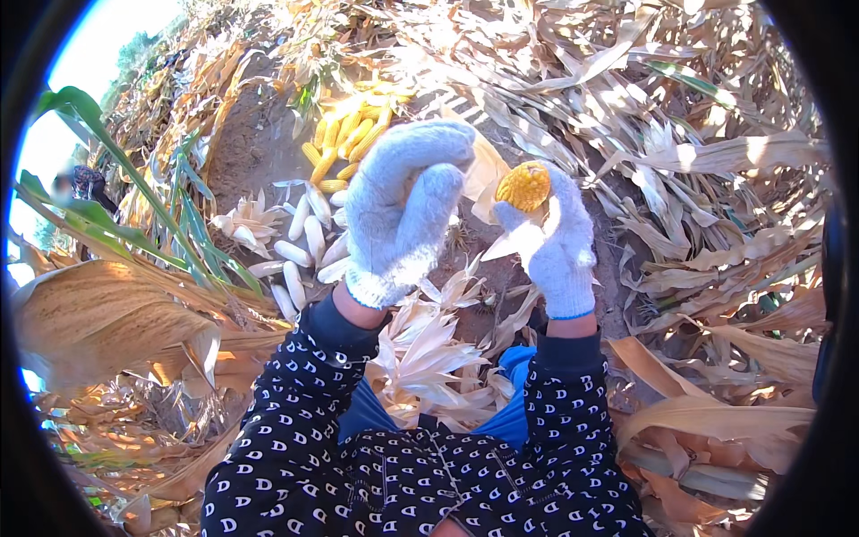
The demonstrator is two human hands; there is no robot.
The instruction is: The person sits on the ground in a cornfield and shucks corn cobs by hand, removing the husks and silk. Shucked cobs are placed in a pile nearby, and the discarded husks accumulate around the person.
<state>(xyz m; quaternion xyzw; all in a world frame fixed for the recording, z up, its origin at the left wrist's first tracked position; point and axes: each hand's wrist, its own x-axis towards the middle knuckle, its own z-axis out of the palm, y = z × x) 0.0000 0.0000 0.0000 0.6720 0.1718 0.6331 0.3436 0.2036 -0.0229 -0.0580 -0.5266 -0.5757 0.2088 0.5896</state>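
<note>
On my feed, the right hand [562,242] grips the yellow cob [525,186] low down, leaving its rounded top exposed above the ground, while the left hand [398,210] is half curled, a narrow gap between thumb and fingers, with nothing I can make out in it. Pale husk [483,166] lies between the two; I can't tell whether it's attached, or whether the left fingertips touch it. My main worry is a slip: knitted gloves on smooth kernels, held at one end, could let the cob twist out under a sideways pull. It would then probably drop among the loose husks [429,336] between the legs [514,367] and be hard to pick out. Harsh sun on the right glove also washes out detail, so I could misjudge the grip. Beyond the left hand sit the yellow cobs [353,134], with white cobs [311,237] nearer; that hand partly blocks my view of both. Dry stalks [698,161] crowd the right side, and green leaves [116,166] and a big dry leaf [116,318] could snag the left sleeve [286,376] if it swung wide.
</note>
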